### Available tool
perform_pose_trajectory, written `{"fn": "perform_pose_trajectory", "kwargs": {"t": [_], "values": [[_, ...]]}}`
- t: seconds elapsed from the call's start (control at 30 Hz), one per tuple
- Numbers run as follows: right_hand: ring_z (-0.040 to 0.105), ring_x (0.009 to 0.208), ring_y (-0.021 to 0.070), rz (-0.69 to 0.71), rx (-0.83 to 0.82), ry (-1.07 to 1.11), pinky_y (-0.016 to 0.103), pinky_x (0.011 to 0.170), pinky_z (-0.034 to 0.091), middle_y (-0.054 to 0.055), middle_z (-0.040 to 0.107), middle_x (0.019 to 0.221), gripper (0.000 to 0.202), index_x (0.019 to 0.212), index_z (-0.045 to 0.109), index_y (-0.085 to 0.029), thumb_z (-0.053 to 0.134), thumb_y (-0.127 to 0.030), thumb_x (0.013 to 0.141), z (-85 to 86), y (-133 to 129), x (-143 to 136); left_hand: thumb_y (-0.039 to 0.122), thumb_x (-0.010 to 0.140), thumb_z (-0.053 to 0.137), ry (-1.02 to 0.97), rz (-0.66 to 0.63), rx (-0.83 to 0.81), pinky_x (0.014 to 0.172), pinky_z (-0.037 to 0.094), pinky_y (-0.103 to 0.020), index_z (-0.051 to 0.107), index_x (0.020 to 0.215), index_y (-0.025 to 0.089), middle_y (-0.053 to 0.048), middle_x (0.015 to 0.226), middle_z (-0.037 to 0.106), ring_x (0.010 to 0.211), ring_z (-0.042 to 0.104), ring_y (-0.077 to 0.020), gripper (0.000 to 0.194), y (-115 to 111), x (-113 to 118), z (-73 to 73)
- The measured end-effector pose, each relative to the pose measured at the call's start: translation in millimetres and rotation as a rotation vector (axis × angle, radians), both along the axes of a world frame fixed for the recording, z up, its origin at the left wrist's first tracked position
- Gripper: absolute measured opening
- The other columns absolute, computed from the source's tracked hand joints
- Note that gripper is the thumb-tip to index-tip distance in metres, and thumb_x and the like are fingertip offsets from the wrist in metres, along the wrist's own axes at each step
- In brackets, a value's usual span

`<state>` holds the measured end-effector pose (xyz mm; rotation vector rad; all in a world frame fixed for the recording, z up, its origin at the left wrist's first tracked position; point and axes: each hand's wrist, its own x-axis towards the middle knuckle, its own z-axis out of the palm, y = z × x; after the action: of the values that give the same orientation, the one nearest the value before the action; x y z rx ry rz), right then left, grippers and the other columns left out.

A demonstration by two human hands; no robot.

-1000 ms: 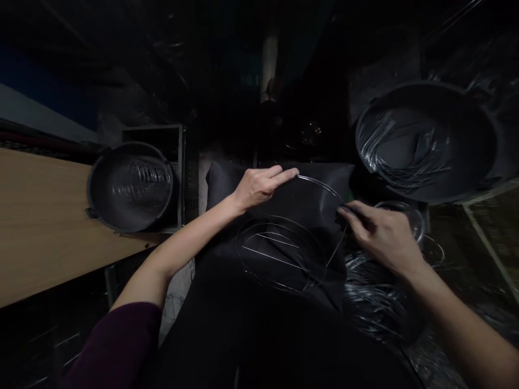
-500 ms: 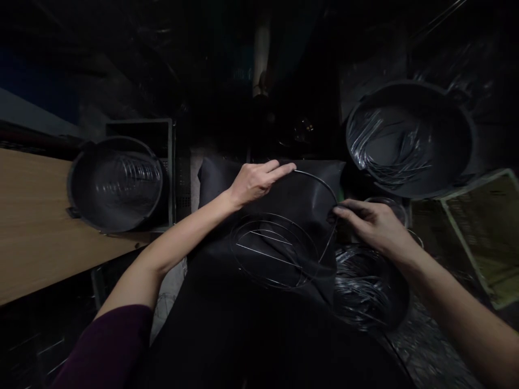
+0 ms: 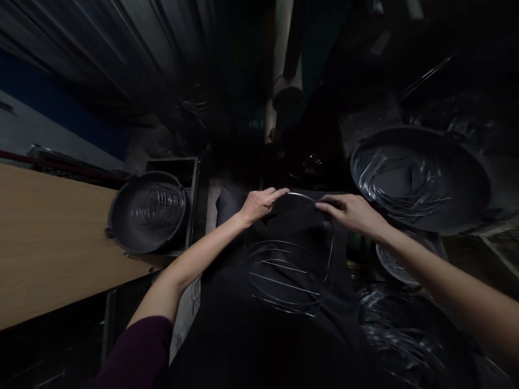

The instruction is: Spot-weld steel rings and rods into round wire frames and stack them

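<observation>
My left hand [image 3: 259, 207] is closed, with its fingertips on one end of a thin, curved metal wire [image 3: 302, 195]. A short way to the right, my right hand [image 3: 348, 212] pinches the same wire between thumb and fingers. Below both hands, a round wire frame [image 3: 284, 283] with rings and straight crossbars lies over the dark apron [image 3: 233, 254] on my lap. Thin uprights at the frame's right side run up towards my right hand. Whether the held wire is joined to the frame is too dark to tell.
At left, a black tub [image 3: 117, 219] with coiled wire stands beside a wooden board [image 3: 52, 237] and a crate [image 3: 195, 186]. To the right are a large tub [image 3: 466, 200] of bent wires, a smaller bowl [image 3: 421, 278], and another wire pile [image 3: 405, 335] near me.
My right hand has moved up and left along the wire, closer to my left hand. The camera view has tilted up, so the tubs and frame appear lower.
</observation>
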<state>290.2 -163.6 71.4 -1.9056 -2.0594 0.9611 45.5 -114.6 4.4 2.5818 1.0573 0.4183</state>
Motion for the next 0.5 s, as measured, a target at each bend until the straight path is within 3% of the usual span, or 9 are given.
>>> {"fn": "perform_pose_trajectory", "kwargs": {"t": [0.13, 0.23, 0.33, 0.5], "values": [[0.065, 0.086, 0.0209, 0.116, 0.164, -0.155, 0.032, 0.078, 0.048, 0.003, 0.071, 0.097, 0.035, 0.102, 0.069, -0.023, 0.041, -0.04, 0.09, -10.4, 10.5, -14.7, 0.028, 0.093, 0.04, -0.066, 0.068, -0.107, 0.067, 0.046, -0.02, 0.057, 0.123, 0.021, -0.005, 0.093, 0.068, 0.08, 0.064, -0.0119, 0.034, 4.5, -0.6, -7.3], [0.065, 0.08, 0.0207, 0.172, 0.255, -0.335, 0.028, 0.065, 0.045, 0.006, 0.07, 0.097, 0.037, 0.113, 0.065, -0.023, 0.037, -0.036, 0.093, -18.0, 14.7, -27.1, 0.026, 0.093, 0.042, -0.091, 0.086, -0.168, 0.074, 0.048, -0.021, 0.057, 0.123, 0.021, -0.006, 0.1, 0.068, 0.088, 0.065, -0.0137, 0.034, 6.3, 2.2, -9.9], [0.064, 0.072, 0.0207, 0.265, 0.27, -0.538, 0.027, 0.052, 0.036, 0.01, 0.068, 0.094, 0.042, 0.129, 0.054, -0.019, 0.033, -0.023, 0.093, -25.8, 12.9, -34.5, 0.026, 0.092, 0.043, -0.092, 0.104, -0.215, 0.077, 0.048, -0.023, 0.057, 0.123, 0.02, -0.006, 0.103, 0.068, 0.09, 0.065, -0.0147, 0.034, 7.8, 3.8, -9.4], [0.063, 0.072, 0.0212, 0.367, 0.243, -0.634, 0.027, 0.052, 0.035, 0.012, 0.064, 0.096, 0.051, 0.14, 0.039, -0.018, 0.031, -0.011, 0.089, -34.5, 11.5, -30.9, 0.034, 0.095, 0.036, -0.187, 0.008, -0.352, 0.084, 0.046, -0.02, 0.059, 0.118, 0.02, -0.005, 0.108, 0.068, 0.097, 0.064, -0.0133, 0.035, 14.8, -4.7, -5.1]]}}
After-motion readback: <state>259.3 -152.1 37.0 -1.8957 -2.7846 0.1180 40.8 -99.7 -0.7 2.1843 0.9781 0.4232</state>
